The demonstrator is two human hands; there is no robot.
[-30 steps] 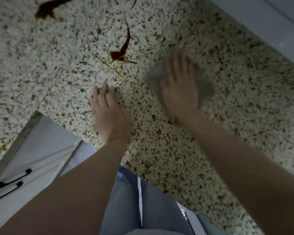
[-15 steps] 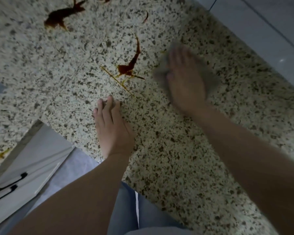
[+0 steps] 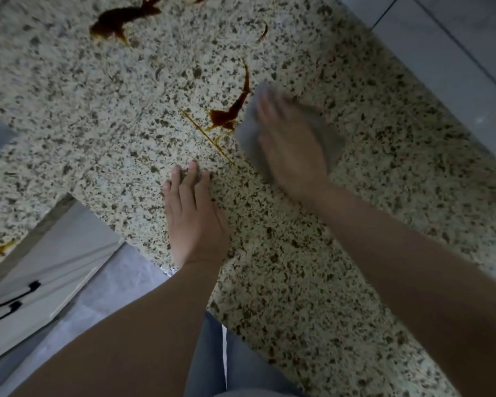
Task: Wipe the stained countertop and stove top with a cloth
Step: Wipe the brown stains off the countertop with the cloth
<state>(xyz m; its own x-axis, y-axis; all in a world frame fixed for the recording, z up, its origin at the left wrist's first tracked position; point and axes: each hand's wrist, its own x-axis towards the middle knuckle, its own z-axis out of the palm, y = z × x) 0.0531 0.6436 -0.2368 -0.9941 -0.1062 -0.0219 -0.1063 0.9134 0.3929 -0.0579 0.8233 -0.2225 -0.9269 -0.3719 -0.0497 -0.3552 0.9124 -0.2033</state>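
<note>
The soft, limp grey cloth is pressed flat onto the speckled granite countertop beside a dark brown stain by the outspread right hand, best held under the palm.

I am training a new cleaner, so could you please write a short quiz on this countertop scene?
1. True or false: the right hand presses a grey cloth flat on the countertop.
2. Where does the left hand rest?
A. on the cloth
B. on bare countertop
C. on a drawer handle
3. Fill in: the dark brown stain just left of the cloth is ____ wiped.

Key: 1 true; 2 B; 3 not yet.
</note>
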